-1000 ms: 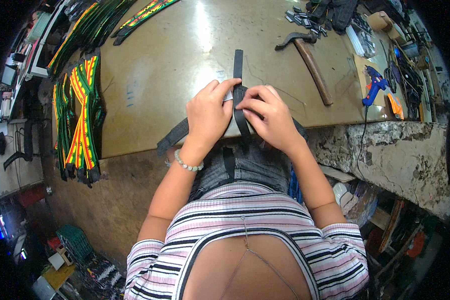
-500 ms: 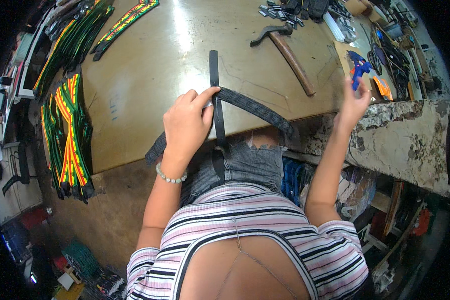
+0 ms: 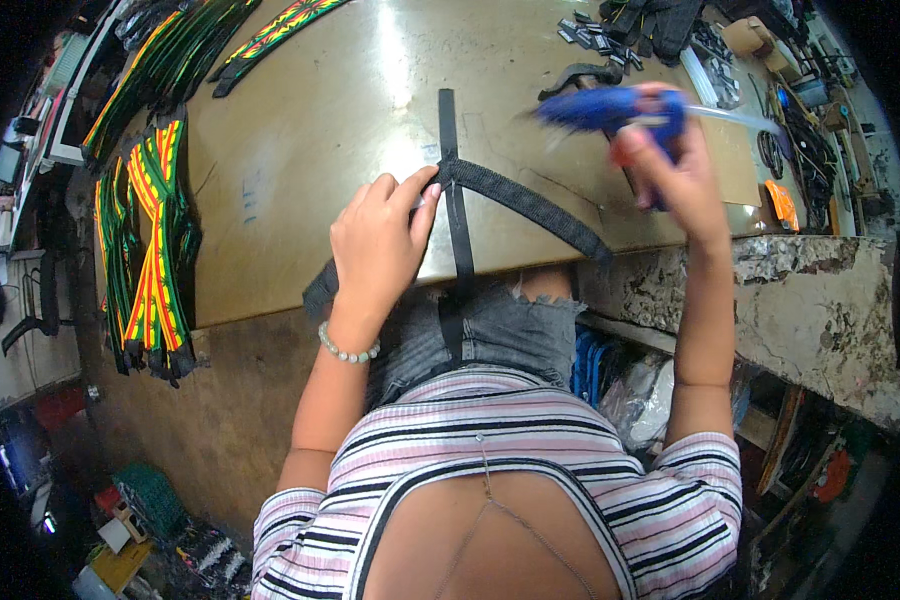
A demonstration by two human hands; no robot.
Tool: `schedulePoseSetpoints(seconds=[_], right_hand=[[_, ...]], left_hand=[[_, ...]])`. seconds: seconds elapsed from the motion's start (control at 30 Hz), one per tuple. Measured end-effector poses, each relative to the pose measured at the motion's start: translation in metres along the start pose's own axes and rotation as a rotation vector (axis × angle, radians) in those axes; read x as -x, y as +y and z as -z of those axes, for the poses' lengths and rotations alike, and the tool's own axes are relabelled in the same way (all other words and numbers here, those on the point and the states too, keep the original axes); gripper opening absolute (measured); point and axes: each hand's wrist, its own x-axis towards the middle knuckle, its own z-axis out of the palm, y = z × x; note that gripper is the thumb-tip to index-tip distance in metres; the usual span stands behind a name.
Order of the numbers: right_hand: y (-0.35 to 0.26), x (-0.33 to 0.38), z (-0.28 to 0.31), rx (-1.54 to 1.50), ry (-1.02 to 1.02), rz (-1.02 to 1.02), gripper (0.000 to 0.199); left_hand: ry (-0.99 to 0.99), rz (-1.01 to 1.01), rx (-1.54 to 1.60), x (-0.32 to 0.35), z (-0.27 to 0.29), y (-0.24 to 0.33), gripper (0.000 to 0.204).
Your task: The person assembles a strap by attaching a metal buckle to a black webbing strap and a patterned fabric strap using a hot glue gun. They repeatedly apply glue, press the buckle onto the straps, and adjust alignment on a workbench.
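Observation:
My left hand (image 3: 378,245) pinches a wide black webbing strap (image 3: 530,200) at the point where it bends over a narrower black strap (image 3: 449,122). The narrow strap runs up the table from its near edge, and the wide one slants down to both sides. Part of the wide strap is hidden under my left hand and wrist. My right hand (image 3: 682,190) is wrapped round a blue glue gun (image 3: 595,110), held above the table to the right of the straps. The gun is blurred by motion, its nozzle toward the left and a pale glue stick out of its back.
A hammer (image 3: 575,78) lies behind the glue gun, partly hidden. Small metal clips (image 3: 592,40) are scattered at the back. Patterned green, yellow and red straps (image 3: 155,255) lie at the left. An orange item (image 3: 782,205) sits at the right, near a rough concrete ledge (image 3: 770,285).
My right hand has taken hold of the glue gun, lifted it off its place at the right and swung it left over the table. My left hand stays on the straps.

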Motion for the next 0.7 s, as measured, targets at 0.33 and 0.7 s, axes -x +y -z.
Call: schedulePoseSetpoints(seconds=[0.33,0.7], right_hand=[[0.01,-0.03,-0.06,0.583,-0.169,0.261,0.059],[-0.012,-0.003,-0.066,0.544,-0.264,0.01,0.048]], left_hand=[[-0.002,0.033,0.089,-0.001,0.001,-0.002,0.019],[0.04,-0.002,0.086,0.0,-0.003,-0.005,0.019]])
